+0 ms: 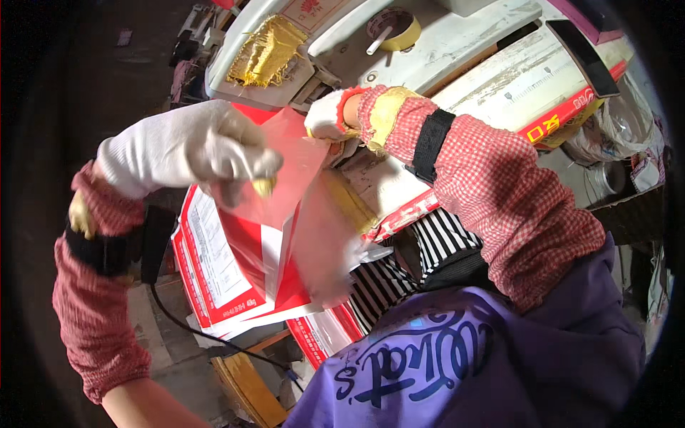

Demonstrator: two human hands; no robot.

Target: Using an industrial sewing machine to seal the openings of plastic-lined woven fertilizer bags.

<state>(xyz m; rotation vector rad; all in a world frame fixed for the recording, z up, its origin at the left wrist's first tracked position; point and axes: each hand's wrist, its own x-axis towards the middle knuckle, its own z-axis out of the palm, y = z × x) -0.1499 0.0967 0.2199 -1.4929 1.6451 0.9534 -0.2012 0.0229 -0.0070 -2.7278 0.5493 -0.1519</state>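
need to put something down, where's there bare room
Worn white surface between the checked right sleeve and dark slab; also the white ledge right of the tape roll. Crowded: around left hand and right hand, with red bag and translucent plastic.

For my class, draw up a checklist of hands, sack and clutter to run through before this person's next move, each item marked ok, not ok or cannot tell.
1. Both hands gloved: ok. Left hand and right hand both wear whitish gloves.
2. Red-and-white sack lying flat: not ok. Its layers are bent and spread apart.
3. Right hand's grip secure: cannot tell. Its fingertips are partly hidden.
4. Left fingers closed firmly on the sack: cannot tell. Motion blurs them.
5. Black cable away from both hands: ok. It runs below the left hand.
6. Tape roll away from both hands: ok. It lies beyond the right hand.
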